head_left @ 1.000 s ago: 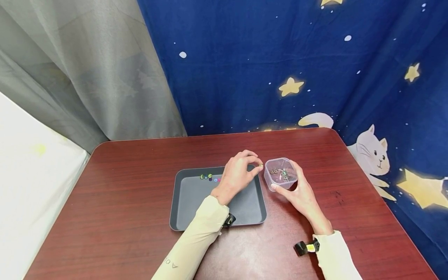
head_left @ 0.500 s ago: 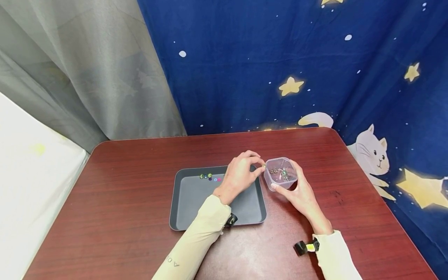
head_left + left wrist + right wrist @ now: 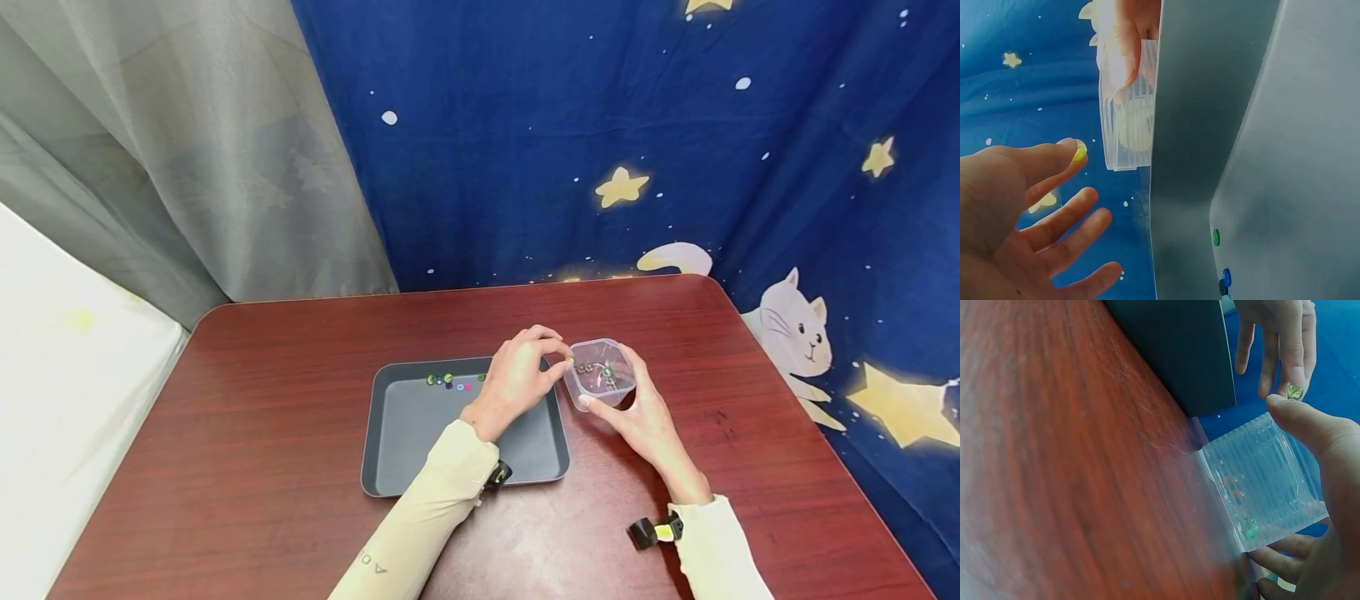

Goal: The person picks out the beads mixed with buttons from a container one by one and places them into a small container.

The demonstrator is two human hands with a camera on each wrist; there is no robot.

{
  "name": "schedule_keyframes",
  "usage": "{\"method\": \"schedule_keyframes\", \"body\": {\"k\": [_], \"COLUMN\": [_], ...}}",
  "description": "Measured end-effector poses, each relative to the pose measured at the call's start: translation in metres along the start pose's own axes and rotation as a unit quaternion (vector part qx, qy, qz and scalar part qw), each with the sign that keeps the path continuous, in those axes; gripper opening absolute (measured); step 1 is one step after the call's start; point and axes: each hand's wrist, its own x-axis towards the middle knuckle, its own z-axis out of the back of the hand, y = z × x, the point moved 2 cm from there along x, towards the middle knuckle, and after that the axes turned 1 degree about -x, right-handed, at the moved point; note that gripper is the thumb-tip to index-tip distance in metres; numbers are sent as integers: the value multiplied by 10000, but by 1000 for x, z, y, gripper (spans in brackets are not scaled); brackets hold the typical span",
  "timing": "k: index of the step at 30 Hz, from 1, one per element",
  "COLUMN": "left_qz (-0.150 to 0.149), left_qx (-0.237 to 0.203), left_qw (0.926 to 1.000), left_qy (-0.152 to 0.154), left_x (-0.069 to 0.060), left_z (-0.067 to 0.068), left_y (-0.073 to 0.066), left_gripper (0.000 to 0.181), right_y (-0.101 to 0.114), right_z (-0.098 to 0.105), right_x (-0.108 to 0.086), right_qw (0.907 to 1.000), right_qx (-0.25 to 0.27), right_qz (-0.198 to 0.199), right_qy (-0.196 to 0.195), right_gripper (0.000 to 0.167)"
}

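Between thumb and index finger, my left hand (image 3: 517, 375) pinches a yellow-green glass marble (image 3: 1295, 392). That hand is over the tray's right side, with the marble beside the near rim of a clear plastic box (image 3: 588, 402). My right hand (image 3: 645, 412) grips the box, its thumb on the near side and fingers round the far right side. Several small glass marbles (image 3: 607, 374) lie inside the box. In the grey tray (image 3: 397, 446), several marbles (image 3: 431, 380) sit near the back wall. Beside them are small coloured discs, including a pink one (image 3: 468, 386) and a green one (image 3: 1216, 237).
A reddish-brown wooden table (image 3: 277, 433) bears the tray and the box, with the box right of the tray. Behind the table hang a blue starry curtain (image 3: 510, 150) and a grey curtain (image 3: 225, 167). Each wrist wears a black camera.
My left hand has moved slightly right with the marble, reaching the box's rim. A green disc in the tray has come into view beside that hand. My right hand and the box stay in place.
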Motion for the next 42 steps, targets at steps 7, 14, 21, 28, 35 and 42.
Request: {"method": "schedule_keyframes", "body": {"k": [7, 14, 21, 28, 35, 42], "left_qz": [-39, -36, -73, -46, -36, 43], "left_qx": [-11, 37, 35, 33, 104, 89], "left_qw": [10000, 9999, 9999, 9999, 9998, 9994], "left_qy": [1, 105, 122, 130, 179, 342], "left_x": [0, 2, 4, 3, 3, 4], "left_z": [-1, -3, -6, -8, -8, -9], "left_y": [-3, -3, -5, -6, -8, -11], "left_gripper": [15, 15, 13, 14, 15, 17], "right_y": [0, 1, 2, 1, 0, 1], "right_z": [0, 0, 1, 0, 0, 1], "right_x": [0, -1, -1, -1, 0, 0], "right_qw": [10000, 10000, 9999, 9999, 9999, 9999], "right_qx": [8, -17, 6, 5, -96, -124], "right_qz": [58, 60, 113, 125, 49, 51], "right_qy": [-25, -30, -41, -34, -9, -15], "right_gripper": [105, 105, 103, 102, 103, 104]}}
